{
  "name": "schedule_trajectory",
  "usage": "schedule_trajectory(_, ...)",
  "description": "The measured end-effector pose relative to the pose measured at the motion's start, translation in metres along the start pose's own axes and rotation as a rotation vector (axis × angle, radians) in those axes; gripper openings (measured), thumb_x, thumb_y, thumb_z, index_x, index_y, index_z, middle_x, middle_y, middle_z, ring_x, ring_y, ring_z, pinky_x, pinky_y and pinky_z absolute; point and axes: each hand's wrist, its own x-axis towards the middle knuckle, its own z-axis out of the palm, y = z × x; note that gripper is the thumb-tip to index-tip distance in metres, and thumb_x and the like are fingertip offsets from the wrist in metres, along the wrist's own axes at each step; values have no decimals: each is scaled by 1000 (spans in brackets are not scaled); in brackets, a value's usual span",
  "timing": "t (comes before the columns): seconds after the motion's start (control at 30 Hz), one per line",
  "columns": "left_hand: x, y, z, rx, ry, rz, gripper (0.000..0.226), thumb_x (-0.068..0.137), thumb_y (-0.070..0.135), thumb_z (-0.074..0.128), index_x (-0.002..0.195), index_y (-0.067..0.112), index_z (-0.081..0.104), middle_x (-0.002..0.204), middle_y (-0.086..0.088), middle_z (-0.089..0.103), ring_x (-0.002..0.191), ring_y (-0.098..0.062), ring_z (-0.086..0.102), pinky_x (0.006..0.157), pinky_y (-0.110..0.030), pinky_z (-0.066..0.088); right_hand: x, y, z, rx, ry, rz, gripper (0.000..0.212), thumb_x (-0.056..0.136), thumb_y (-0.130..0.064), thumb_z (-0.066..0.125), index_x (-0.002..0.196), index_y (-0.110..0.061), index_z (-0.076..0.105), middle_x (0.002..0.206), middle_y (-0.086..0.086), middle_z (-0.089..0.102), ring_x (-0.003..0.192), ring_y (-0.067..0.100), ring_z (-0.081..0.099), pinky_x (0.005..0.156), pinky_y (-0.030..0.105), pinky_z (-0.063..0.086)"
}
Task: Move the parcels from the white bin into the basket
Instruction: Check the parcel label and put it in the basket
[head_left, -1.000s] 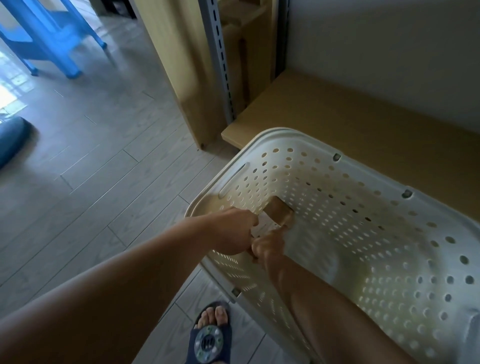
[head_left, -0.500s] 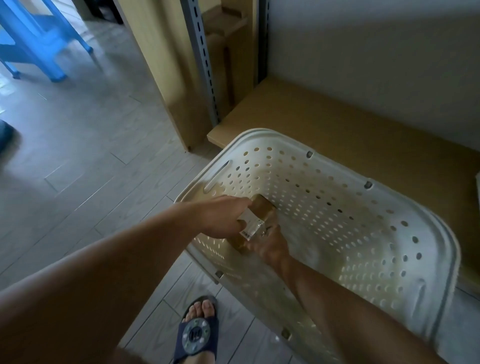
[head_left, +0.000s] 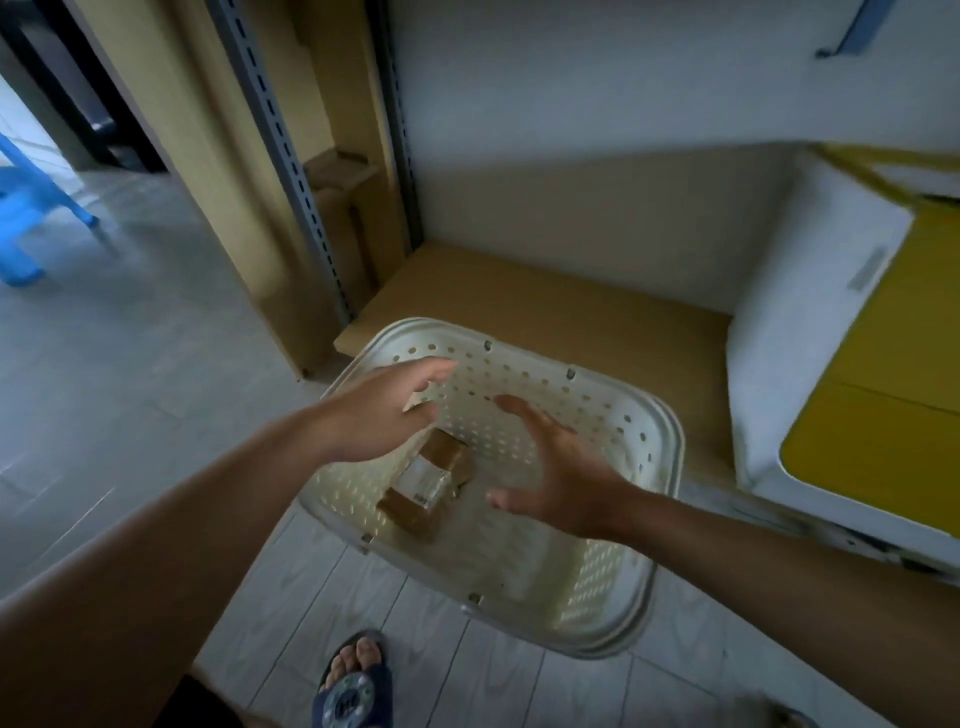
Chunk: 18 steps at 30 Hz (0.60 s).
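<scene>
A brown parcel (head_left: 428, 486) with a white label lies on the bottom of the cream basket (head_left: 660, 457), toward its left side. The basket has holes in its walls and sits on the floor, its far edge against a low wooden shelf (head_left: 571, 312). Both hands hang over the basket and hold nothing. The left hand (head_left: 374, 413) is above the left part, its grip wide, with fingers loose and pointing to the right. The right hand (head_left: 561, 467) is above the middle, its grip wide too, fingers spread and pointing far. A white bin (head_left: 810, 322) stands to the right, with something yellow inside. A foot in a dark sandal (head_left: 353, 686) is near the basket. A blue chair (head_left: 36, 218) stands far to the left.
</scene>
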Motion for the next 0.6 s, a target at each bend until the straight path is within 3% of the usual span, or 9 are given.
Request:
schedule_trajectory(0.23, -17, 80, 2, 58, 72, 290, 65, 101, 32, 61, 156, 41, 29, 159, 28, 31, 145, 7, 27, 118, -28, 29, -90, -2, -73, -41, 276, -42, 92, 79, -43, 83, 155, -38, 32, 149, -16, 47, 134, 6, 45, 114, 33, 41)
schedule_trajectory(0.4, -10, 135, 22, 26, 87, 465, 61, 101, 29, 60, 152, 45, 31, 149, 45, 25, 137, 28, 17, 115, -14, 24, -140, 6, -116, -69, 397, -21, 98, 82, -42, 82, 159, -39, 22, 161, -19, 32, 143, -1, 33, 117, 29, 36)
schedule_trajectory(0.5, 1, 169, 40, 13, 117, 587, 62, 101, 23, 60, 155, 39, 34, 156, 32, 33, 143, 17, 27, 118, -22, 31, -166, 18, -135, -76, 480, 46, 100, 83, -42, 82, 159, -41, 18, 164, -20, 27, 140, -3, 30, 115, 26, 34)
schedule_trajectory(0.6, 10, 196, 61, -28, 111, 699, 64, 99, 14, 63, 155, 34, 38, 156, 28, 37, 145, 11, 31, 119, -22, 32, -188, 32, -150, -85, 551, 75, 100, 83, -41, 83, 161, -38, 20, 164, -20, 29, 146, 6, 34, 118, 30, 35)
